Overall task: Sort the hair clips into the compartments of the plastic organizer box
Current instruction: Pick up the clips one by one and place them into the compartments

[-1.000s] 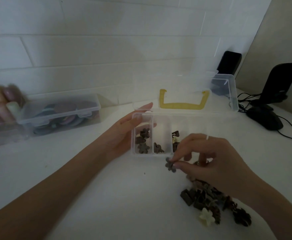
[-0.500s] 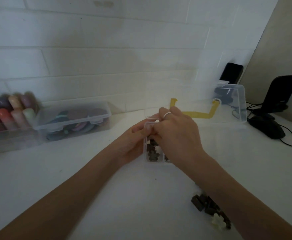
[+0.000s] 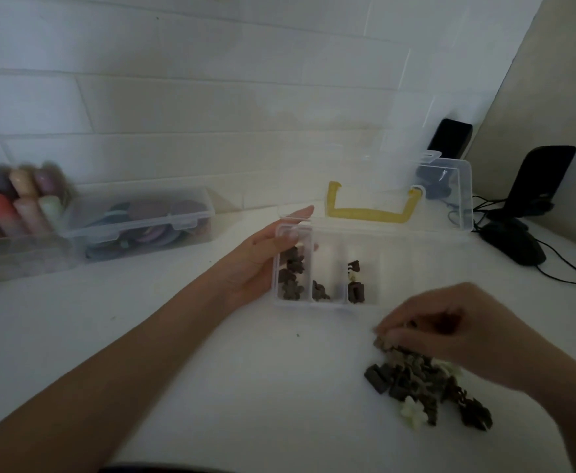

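left hand (image 3: 262, 257) holds organizer box (image 3: 375, 303) | right hand (image 3: 450, 329) pinches hair clips (image 3: 416, 377)

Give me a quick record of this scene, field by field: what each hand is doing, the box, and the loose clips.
left hand: holds the left end of the organizer box
right hand: fingers curled down onto the pile of clips
box contents: dark clips in the three leftmost compartments
box lid: open, yellow handle
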Demonstrator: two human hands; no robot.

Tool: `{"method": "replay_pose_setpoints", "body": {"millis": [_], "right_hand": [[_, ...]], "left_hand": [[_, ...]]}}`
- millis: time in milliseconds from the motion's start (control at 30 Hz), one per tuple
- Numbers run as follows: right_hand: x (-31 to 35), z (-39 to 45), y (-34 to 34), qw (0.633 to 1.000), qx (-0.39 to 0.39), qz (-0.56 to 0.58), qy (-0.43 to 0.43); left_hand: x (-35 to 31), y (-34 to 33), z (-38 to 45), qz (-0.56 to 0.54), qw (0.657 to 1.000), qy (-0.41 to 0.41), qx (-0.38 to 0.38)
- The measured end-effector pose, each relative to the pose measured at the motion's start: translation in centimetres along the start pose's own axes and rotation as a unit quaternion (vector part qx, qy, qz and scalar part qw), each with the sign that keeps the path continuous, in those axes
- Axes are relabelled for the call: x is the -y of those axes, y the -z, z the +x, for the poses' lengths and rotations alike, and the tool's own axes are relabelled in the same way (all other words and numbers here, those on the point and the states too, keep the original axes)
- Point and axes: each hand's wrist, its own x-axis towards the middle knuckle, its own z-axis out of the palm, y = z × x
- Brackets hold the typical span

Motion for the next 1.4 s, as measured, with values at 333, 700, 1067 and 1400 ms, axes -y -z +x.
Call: {"method": "replay_pose_setpoints", "body": {"millis": [333,700,1067,1400], "right_hand": [[-2.3,-1.0,-0.5,0.984,-0.02,-0.158,-0.083],[-3.4,-0.4,-1.6,0.965,-0.08,-0.217,-0.124],[-2.6,0.1,-1.7,0.98,-0.193,-0.013,0.042],[3.0,5.9,-3.5,0.966,-0.179,-0.095,0.16]], "left_hand": [[0.0,-0.1,-0.1,0.007,1.0,0.007,-0.007],[-0.1,0.0,0.0,-0.035,0.999,0.01,-0.024],[0.0,0.2,0.0,-0.015,1.0,0.007,-0.018],[0.4,0.5,-0.1,0.003,1.0,-0.017,0.012]]}}
